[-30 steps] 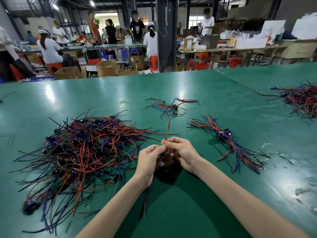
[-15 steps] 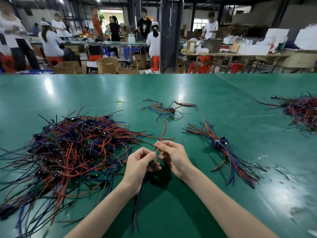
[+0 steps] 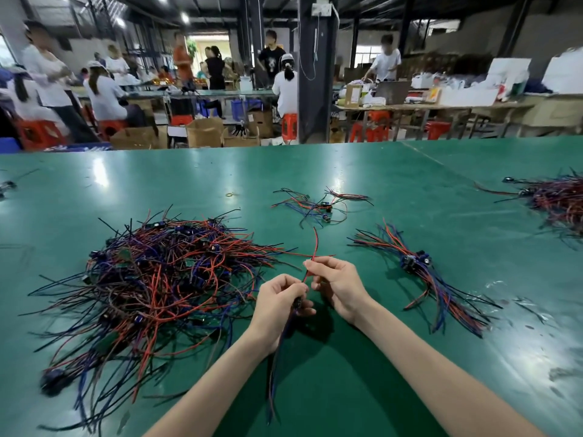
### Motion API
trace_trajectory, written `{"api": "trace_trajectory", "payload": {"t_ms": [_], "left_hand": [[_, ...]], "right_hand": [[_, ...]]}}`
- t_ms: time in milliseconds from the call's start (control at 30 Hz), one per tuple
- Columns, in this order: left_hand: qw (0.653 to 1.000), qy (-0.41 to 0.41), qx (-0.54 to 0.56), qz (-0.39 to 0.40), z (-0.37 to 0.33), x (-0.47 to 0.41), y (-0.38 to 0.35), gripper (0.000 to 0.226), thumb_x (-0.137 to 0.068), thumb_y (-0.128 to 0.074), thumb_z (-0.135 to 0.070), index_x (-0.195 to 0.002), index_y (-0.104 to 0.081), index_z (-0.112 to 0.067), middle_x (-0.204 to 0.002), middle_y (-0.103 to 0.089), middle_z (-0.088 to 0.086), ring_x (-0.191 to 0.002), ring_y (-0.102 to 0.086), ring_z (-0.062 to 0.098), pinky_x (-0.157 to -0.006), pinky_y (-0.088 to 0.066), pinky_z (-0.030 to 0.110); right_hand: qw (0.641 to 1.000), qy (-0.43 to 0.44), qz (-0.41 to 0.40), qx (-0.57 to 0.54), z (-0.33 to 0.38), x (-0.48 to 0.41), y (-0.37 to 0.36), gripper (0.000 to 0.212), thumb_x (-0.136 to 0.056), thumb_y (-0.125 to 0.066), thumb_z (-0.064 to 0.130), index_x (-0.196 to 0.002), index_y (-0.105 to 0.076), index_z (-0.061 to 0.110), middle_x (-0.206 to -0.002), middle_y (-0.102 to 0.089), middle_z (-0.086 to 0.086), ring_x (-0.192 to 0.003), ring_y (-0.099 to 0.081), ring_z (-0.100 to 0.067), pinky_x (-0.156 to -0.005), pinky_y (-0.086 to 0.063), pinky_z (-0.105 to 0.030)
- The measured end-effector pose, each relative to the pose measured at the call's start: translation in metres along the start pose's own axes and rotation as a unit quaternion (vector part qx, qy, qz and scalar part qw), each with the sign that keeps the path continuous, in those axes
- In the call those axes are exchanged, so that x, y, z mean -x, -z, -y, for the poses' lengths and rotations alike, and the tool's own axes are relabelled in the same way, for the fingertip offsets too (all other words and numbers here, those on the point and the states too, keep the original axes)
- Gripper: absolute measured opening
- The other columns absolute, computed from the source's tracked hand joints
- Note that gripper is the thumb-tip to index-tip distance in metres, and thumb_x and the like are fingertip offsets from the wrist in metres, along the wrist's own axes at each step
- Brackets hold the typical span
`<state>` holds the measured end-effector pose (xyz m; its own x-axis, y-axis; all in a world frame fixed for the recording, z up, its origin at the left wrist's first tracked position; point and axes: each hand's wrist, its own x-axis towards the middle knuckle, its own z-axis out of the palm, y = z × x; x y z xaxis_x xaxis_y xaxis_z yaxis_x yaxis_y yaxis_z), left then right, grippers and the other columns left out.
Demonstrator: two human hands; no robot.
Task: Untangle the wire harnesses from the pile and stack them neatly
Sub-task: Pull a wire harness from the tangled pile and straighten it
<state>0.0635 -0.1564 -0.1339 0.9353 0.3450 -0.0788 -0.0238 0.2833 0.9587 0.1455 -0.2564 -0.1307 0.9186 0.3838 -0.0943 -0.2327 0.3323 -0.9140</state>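
Green table (image 3: 394,184) — pile (image 3: 157,279) of red, blue and black wires — held harness (image 3: 316,244) red and blue.

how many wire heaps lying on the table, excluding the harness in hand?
4: big tangle left, small bunch far centre, neat stack centre-right, heap at right edge. A scrap at the left edge may be a fifth.

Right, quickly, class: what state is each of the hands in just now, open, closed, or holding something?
Left hand: closed around a wire harness that hangs below it.
Right hand: closed, pinching that harness's red wire.
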Motion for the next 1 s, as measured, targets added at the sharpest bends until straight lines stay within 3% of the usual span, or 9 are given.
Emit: {"api": "trace_trajectory", "payload": {"t_ms": [133,267,500,700,800,867,1000], "left_hand": [[0.998,-0.001,-0.049,0.031,0.000,0.007,0.002,0.025,-0.083,-0.052,0.014,-0.063,-0.051,-0.002,-0.051,-0.047,0.008,-0.041,-0.053,0.016,-0.041,-0.047,0.024],[0.997,-0.011,-0.060,0.053,-0.007,0.005,0.002,0.027,-0.083,-0.051,0.014,-0.061,-0.051,-0.002,-0.050,-0.049,0.007,-0.040,-0.053,0.017,-0.041,-0.045,0.023],[0.994,-0.022,-0.081,0.065,-0.007,0.007,0.003,0.025,-0.083,-0.051,0.012,-0.063,-0.051,-0.002,-0.051,-0.050,0.005,-0.042,-0.054,0.017,-0.042,-0.046,0.023],[0.994,-0.026,-0.090,0.053,-0.004,0.010,0.003,0.025,-0.083,-0.052,0.012,-0.064,-0.051,-0.003,-0.051,-0.051,0.005,-0.043,-0.055,0.016,-0.043,-0.046,0.024],[0.994,-0.029,-0.092,0.050,-0.006,0.010,0.004,0.024,-0.083,-0.052,0.012,-0.064,-0.051,-0.003,-0.050,-0.051,0.005,-0.043,-0.055,0.016,-0.043,-0.046,0.023],[0.993,-0.030,-0.097,0.052,-0.005,0.012,0.007,0.023,-0.083,-0.053,0.011,-0.065,-0.053,-0.002,-0.051,-0.051,0.006,-0.044,-0.055,0.017,-0.043,-0.046,0.023],[0.992,-0.029,-0.102,0.071,-0.005,0.014,0.003,0.020,-0.084,-0.055,0.010,-0.067,-0.055,-0.001,-0.052,-0.052,0.006,-0.046,-0.056,0.017,-0.045,-0.047,0.024]], "right_hand": [[0.996,0.009,-0.081,-0.022,0.013,-0.009,0.017,0.008,-0.083,-0.063,-0.005,-0.075,-0.064,-0.005,-0.061,-0.058,-0.011,-0.038,-0.044,-0.006,-0.040,-0.042,-0.017],[0.994,0.019,-0.095,-0.040,0.021,-0.012,0.027,0.010,-0.086,-0.061,-0.004,-0.077,-0.065,-0.006,-0.063,-0.057,-0.012,-0.038,-0.046,-0.006,-0.040,-0.044,-0.017],[0.980,-0.078,-0.129,-0.129,0.029,-0.016,0.028,0.021,-0.090,-0.059,0.006,-0.072,-0.060,-0.006,-0.044,-0.055,-0.003,-0.030,-0.043,-0.003,-0.034,-0.041,-0.014],[0.993,0.018,-0.114,0.009,0.024,-0.016,0.034,0.025,-0.092,-0.056,0.004,-0.070,-0.063,-0.007,-0.051,-0.053,-0.007,-0.036,-0.049,-0.008,-0.042,-0.051,-0.022],[0.972,0.086,-0.090,0.200,0.020,-0.012,0.037,0.033,-0.095,-0.051,0.007,-0.065,-0.064,-0.001,-0.055,-0.056,-0.011,-0.035,-0.049,-0.012,-0.038,-0.046,-0.023],[0.960,0.100,-0.101,0.239,0.017,-0.011,0.035,0.034,-0.094,-0.051,0.006,-0.062,-0.063,0.001,-0.054,-0.056,-0.011,-0.033,-0.046,-0.013,-0.035,-0.040,-0.021],[0.987,0.005,-0.157,0.036,0.028,-0.010,0.029,0.026,-0.090,-0.051,0.001,-0.068,-0.062,-0.005,-0.048,-0.057,-0.006,-0.031,-0.040,-0.006,-0.030,-0.031,-0.017]]}}
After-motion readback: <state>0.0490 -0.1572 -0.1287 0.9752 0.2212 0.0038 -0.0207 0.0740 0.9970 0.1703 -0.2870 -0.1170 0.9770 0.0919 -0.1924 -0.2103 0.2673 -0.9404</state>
